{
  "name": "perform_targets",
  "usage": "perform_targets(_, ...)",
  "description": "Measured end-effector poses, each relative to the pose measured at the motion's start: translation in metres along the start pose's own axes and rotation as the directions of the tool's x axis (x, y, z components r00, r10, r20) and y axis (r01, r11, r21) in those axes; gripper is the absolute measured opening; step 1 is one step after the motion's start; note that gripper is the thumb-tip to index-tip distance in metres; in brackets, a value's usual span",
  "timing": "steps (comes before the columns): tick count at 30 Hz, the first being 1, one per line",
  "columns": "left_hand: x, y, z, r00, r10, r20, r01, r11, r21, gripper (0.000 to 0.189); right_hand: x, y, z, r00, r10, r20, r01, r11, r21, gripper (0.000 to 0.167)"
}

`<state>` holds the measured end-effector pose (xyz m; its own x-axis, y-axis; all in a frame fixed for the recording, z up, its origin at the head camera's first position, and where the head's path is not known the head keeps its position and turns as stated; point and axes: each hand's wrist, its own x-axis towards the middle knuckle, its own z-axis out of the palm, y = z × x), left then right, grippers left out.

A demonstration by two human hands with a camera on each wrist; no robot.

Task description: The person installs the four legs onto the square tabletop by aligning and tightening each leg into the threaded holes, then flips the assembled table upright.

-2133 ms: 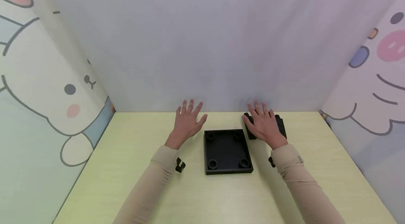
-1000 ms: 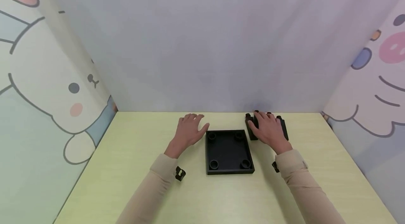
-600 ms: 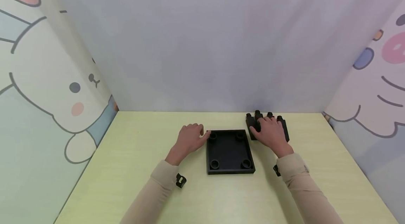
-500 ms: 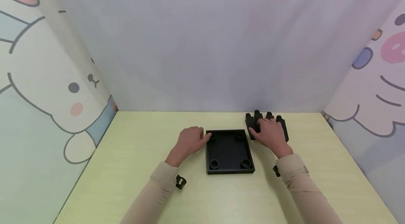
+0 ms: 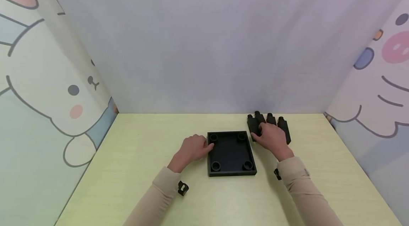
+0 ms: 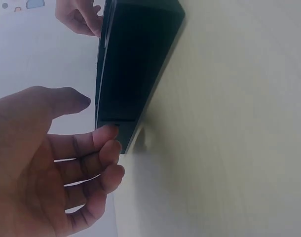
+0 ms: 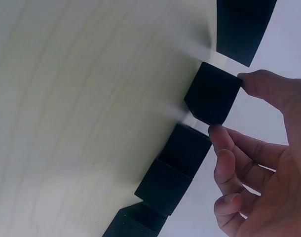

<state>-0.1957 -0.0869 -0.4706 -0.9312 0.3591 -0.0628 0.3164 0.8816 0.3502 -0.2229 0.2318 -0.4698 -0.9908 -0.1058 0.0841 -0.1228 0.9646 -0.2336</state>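
Four blocks point(image 5: 271, 119): lined up near the wall point(image 5: 220, 48)
Right hand point(image 5: 272, 138): pinches one, neighbours crowding both sides
Left hand point(image 5: 192, 148): loosely curled beside the tray point(image 5: 230, 153)

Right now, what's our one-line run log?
left hand: relaxed at left side of black tray; right hand: thumb, fingertip either side of black block, touch unclear; table: other blocks

We saw what looked like a matt plastic tray point(image 5: 228, 151); smooth plastic blocks point(image 5: 283, 130); a faintly glossy, wood-grained table point(image 5: 159, 128); and sleeves point(image 5: 153, 197) of matt cloth.
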Motion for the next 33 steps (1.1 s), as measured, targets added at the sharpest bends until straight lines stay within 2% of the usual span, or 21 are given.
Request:
perform_targets(9, -0.002, 0.004, 0.003, 1.000, 0.018, 0.022, -0.017, 0.998, -0.055, 0.058, -0.002, -0.002, -0.001, 0.995, 0.071, 0.065, -0.071, 0.997, -0.001, 0.049)
perform_targets(18, 0.002, 0.005, 0.009, 1.000, -0.021, -0.002, 0.021, 0.997, -0.077, 0.055, -0.002, 0.001, 0.002, 0.995, 0.086, 0.050, -0.087, 0.996, 0.018, 0.049)
perform_targets(22, 0.003, 0.006, 0.011, 0.999, -0.045, -0.012, 0.043, 0.994, -0.100, 0.052, -0.002, 0.001, -0.001, 0.997, 0.078, 0.019, -0.079, 0.996, 0.035, 0.049)
perform_targets(29, 0.010, 0.004, 0.012, 0.993, -0.108, -0.055, 0.102, 0.990, -0.100, 0.047, 0.004, -0.001, -0.009, 0.996, 0.039, -0.085, -0.036, 0.999, 0.040, 0.049)
perform_targets(33, 0.014, 0.001, 0.013, 0.988, -0.129, -0.084, 0.121, 0.988, -0.097, 0.048, 0.008, -0.004, -0.015, 0.993, 0.015, -0.116, -0.009, 0.999, 0.048, 0.042)
